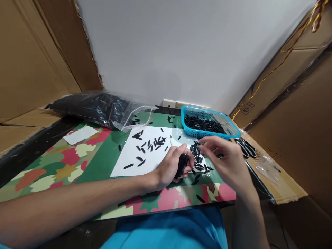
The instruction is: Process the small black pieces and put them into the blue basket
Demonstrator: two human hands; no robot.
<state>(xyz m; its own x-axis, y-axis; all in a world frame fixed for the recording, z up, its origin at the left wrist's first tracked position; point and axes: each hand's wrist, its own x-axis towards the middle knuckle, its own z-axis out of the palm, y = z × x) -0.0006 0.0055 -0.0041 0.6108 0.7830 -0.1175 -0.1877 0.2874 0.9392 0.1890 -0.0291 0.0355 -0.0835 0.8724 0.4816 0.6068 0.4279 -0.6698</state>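
Left hand [171, 162]: one, its grip closed round a bunch of black pieces [183, 166], held over the near part of the table [100, 164]. Right hand [223, 155]: one, raised just beside it, fingers and thumb near each other; we cannot tell whether this grip holds a piece.

White paper [149, 133]: one sheet, bearing scattered pieces [158, 141], loose and lying at many angles. Heap [197, 157]: one, of like pieces, between the two hands, partly hidden by them; a few strays lie toward the table's near edge.

Blue basket [204, 134]: one, beyond the right hand, with many black pieces inside. Clear bag [90, 105]: one, bulky, dark contents, on the far left; its zip end lies toward the paper. Scissors [247, 148]: one pair, right of the basket.

Progress, in our judgement: partway. We count one bunch gathered in the left hand; scattered pieces and heap remain loose. Whether the basket's stock is finished or waiting, we cannot tell.
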